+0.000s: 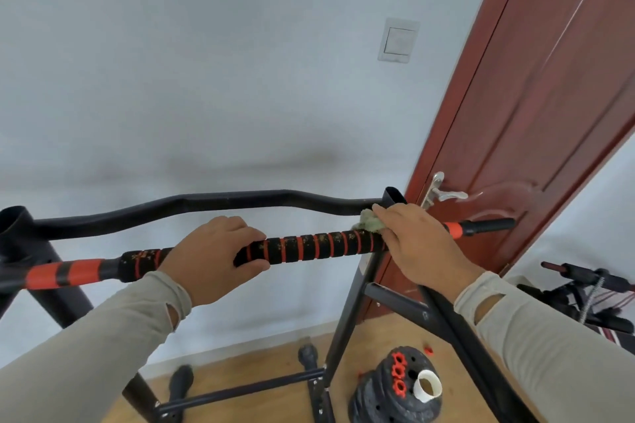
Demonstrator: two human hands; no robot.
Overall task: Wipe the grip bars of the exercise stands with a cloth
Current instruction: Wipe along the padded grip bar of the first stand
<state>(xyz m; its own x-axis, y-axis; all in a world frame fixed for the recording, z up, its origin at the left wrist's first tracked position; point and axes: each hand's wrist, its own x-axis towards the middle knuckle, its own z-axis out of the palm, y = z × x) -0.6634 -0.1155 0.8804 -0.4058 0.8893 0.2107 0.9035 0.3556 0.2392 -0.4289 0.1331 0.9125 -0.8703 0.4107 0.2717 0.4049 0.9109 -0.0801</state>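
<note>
Both hands are on the grip bar (309,247) of the black exercise stand (347,319): the left hand (213,257) curls around its black-and-orange foam, the right hand (415,244) presses a green cloth (369,221) onto the bar beside the upright. Below, on the wooden floor (275,364), a white cup (427,385) sits tilted on stacked weight plates (385,395); what it contains I cannot tell.

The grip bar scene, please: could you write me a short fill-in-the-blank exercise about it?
1. The left hand grips the striped ____ bar.
2. The right hand presses a green ____ against that bar.
3. Beside the right hand stands a red-brown ____ with a metal handle.
4. On the weight plates below lies a white ____.

Missing words: grip; cloth; door; cup.
</note>
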